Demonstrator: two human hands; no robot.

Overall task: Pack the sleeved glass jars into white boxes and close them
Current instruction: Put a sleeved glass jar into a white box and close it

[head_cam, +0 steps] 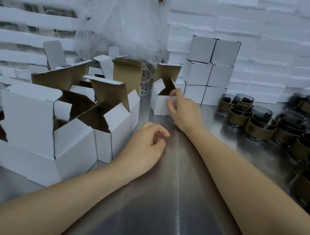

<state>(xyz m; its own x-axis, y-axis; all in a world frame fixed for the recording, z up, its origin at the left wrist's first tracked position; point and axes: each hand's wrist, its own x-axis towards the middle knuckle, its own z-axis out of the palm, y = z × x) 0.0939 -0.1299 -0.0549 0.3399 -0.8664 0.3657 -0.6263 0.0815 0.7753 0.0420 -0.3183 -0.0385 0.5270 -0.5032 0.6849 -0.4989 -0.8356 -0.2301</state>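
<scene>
Steel worktop (169, 205), white slabs (274, 34) stacked behind. Right grip (183, 110) pinches open white box (159, 104) mid-worktop. Left grip (145, 147) loosely curled, empty. Sleeved jars (260, 126) clustered right, beside closed boxes (208, 71).

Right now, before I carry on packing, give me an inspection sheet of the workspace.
Surface: metal table, streaked and reflective.
Job's things: small open box mid-table, lid up; spare open boxes crowd the left; sleeved jars clustered right; closed boxes stacked behind.
Clutter: crumpled plastic bag at the back.
Hands: right hand pinches the small open box's side flap; left hand loosely curled, holding nothing.
Cables: nothing seen.
Surroundings: white stacked sheets line the back wall.
</scene>
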